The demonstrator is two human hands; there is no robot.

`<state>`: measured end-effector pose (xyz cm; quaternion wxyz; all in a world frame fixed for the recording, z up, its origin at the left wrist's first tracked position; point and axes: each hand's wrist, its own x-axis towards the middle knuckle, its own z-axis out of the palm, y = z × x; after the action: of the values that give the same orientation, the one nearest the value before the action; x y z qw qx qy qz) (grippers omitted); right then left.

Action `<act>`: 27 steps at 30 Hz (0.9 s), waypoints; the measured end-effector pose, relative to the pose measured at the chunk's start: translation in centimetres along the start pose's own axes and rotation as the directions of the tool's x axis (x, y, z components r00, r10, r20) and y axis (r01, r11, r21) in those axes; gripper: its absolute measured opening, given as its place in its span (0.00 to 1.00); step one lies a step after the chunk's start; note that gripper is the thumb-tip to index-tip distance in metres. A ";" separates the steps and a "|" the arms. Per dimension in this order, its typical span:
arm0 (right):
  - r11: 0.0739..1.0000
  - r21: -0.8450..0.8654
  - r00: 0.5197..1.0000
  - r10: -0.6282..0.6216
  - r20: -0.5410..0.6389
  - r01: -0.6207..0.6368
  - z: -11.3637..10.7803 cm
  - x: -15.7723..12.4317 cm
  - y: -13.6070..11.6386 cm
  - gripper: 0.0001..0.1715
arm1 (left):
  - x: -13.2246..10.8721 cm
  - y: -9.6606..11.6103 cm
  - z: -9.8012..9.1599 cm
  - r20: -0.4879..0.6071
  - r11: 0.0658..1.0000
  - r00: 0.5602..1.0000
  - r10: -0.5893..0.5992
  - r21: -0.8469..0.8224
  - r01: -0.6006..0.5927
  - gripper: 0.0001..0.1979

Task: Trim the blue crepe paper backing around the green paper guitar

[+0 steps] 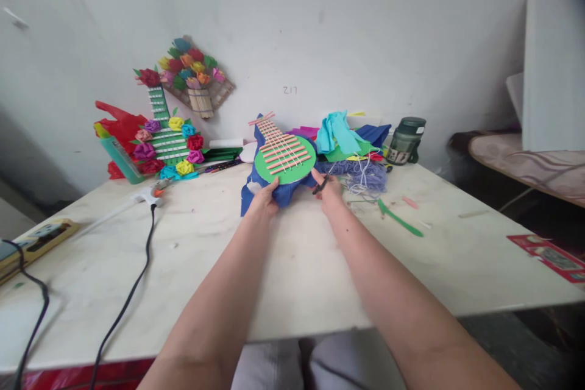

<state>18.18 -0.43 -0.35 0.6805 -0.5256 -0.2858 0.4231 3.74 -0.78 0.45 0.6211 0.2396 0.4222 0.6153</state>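
A paper guitar craft with a green round body, pink strips and blue backing stands tilted on the table. My left hand grips the blue paper at its lower left edge, fingers closed on it. My right hand is at the craft's lower right edge, closed around the dark handles of what looks like scissors.
Purple yarn, loose coloured paper and a green jar lie behind my right hand. A flower-covered paper guitar stands at left. A glue gun with black cords lies at left. A green strip lies at right.
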 end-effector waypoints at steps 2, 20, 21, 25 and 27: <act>0.994 0.106 0.997 0.024 0.071 -0.032 0.2 -0.5 -0.4 0.29 | -0.4 -0.3 0.1 0.043 0.996 0.999 0.005 -0.089 -0.001 0.21; 0.953 0.255 0.879 -0.256 0.401 0.161 -1.7 0.3 -1.5 0.21 | -1.0 1.7 -2.9 0.381 0.978 0.924 0.024 0.184 -0.101 0.25; 0.955 0.250 0.874 -0.254 0.415 0.159 -1.8 0.3 -1.4 0.21 | -1.1 2.0 -3.2 0.399 0.975 0.917 0.021 0.193 -0.107 0.25; 0.965 0.212 0.850 -0.241 0.468 0.157 -2.0 0.4 -1.1 0.20 | -1.4 3.0 -4.1 0.343 0.983 0.939 -0.008 0.173 -0.054 0.18; 0.969 0.187 0.844 -0.232 0.484 0.159 -2.1 0.3 -1.1 0.21 | -1.4 3.1 -4.4 0.306 0.986 0.952 0.009 0.157 -0.059 0.18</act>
<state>20.37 -1.23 0.09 0.6574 -0.3164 -0.4747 0.4923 -1.48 -2.72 1.01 0.6461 0.3891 0.3665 0.5448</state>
